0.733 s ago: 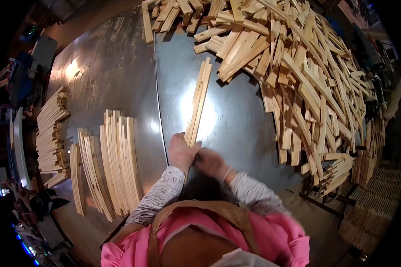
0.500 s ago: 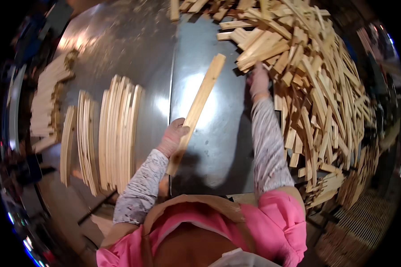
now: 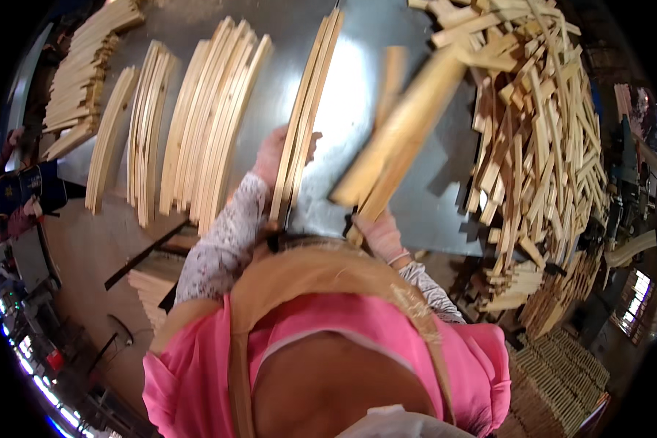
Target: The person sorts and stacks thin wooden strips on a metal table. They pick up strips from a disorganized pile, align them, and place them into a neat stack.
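Observation:
My left hand (image 3: 270,155) is closed around narrow wooden strips (image 3: 315,87), standing on edge side by side, with the fingertips showing on their right side. Low on the right, my right hand (image 3: 382,235) grips the near end of a few wooden strips (image 3: 416,124), blurred by motion and slanting up to the right. One more strip (image 3: 391,80) shows behind them, also smeared; whether it is in the hand I cannot tell. To the left of my left hand stands a row of upright strips (image 3: 215,120).
Smaller groups of strips (image 3: 147,124) stand further left on the metal table (image 3: 445,190), with a stack (image 3: 80,95) at its far left. A tangled heap of strips (image 3: 540,139) covers the right side. Another person (image 3: 28,193) is at the left edge.
My right hand has come back from the heap toward my body with strips in it. The left hand now holds strips on edge, closer to upright, instead of one flat strip. The view has shifted.

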A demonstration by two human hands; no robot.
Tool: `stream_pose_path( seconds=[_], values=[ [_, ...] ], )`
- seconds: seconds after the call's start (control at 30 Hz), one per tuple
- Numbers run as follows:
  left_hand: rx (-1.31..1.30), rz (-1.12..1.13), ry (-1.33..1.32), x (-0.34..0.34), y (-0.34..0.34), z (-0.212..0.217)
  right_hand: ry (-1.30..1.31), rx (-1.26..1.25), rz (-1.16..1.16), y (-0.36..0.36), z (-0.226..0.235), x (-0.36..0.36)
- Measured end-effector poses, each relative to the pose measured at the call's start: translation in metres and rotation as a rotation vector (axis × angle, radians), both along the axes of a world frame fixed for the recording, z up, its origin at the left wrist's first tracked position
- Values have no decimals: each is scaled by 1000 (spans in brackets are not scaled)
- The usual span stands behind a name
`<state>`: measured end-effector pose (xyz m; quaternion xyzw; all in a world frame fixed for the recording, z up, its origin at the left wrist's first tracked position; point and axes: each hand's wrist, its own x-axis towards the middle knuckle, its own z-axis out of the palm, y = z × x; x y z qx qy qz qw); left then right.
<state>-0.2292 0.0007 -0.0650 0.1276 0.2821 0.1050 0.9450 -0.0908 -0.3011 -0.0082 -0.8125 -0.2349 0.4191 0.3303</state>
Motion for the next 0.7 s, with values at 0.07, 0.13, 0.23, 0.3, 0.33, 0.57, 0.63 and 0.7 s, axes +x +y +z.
stream_pose_path(
  seconds=[0.07,0.13,0.23,0.3,0.33,0.57,0.63,0.7],
  values=[
    [-161,19,-39,3,12,-4,112,-63,-16,-28,-2,-29],
    [-107,-22,-71,-7,18,5,162,15,-62,-33,3,-21],
    [-17,-59,-24,-19,26,11,-180,-14,-75,-20,-19,6],
    [-40,-57,-49,-25,29,16,-533,-165,-10,-12,-16,18],
    [39,-31,-26,-24,27,20,-681,-133,34,-14,-27,21],
    [387,-146,152,-15,10,19,-493,215,278,95,-19,-55],
    [555,-55,271,-11,-4,-3,29,248,-30,143,12,-81],
    [563,-30,225,-11,0,38,405,356,-292,167,19,-88]
  ],
)
